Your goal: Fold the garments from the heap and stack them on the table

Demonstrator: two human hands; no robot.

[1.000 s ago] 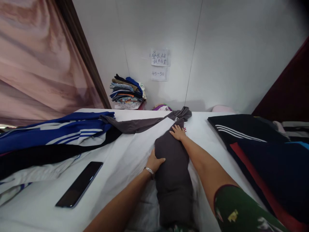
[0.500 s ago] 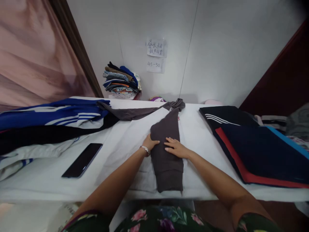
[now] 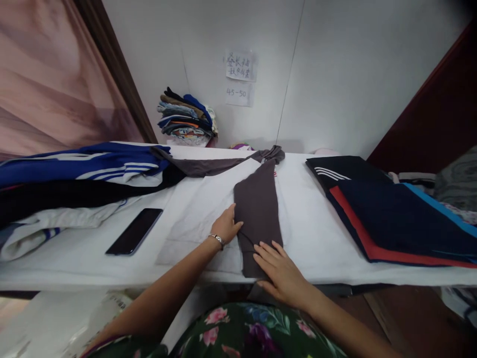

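A white hooded top [image 3: 208,209] with dark grey sleeves lies spread on the white table. One grey sleeve [image 3: 257,199] is folded lengthwise down over the body, its cuff at the near table edge. The other grey sleeve [image 3: 208,168] stretches out to the left, and the bunched hood [image 3: 274,154] lies at the far side. My left hand [image 3: 226,226], wearing a bracelet, rests at the folded sleeve's left edge, thumb on the fabric and fingers extended. With fingers spread, my right hand [image 3: 279,271] lies over the lower sleeve near the cuff.
A dark phone [image 3: 134,231] lies left of the top. Beyond it are loose blue, black and white garments [image 3: 89,171]. Folded dark garments [image 3: 406,219] sit on the right. Against the wall stands a stack of folded clothes [image 3: 186,117], beside handwritten paper signs [image 3: 240,67].
My right hand has moved down the folded sleeve toward its cuff. My left hand has stayed at the sleeve's left edge. The view has shifted slightly.
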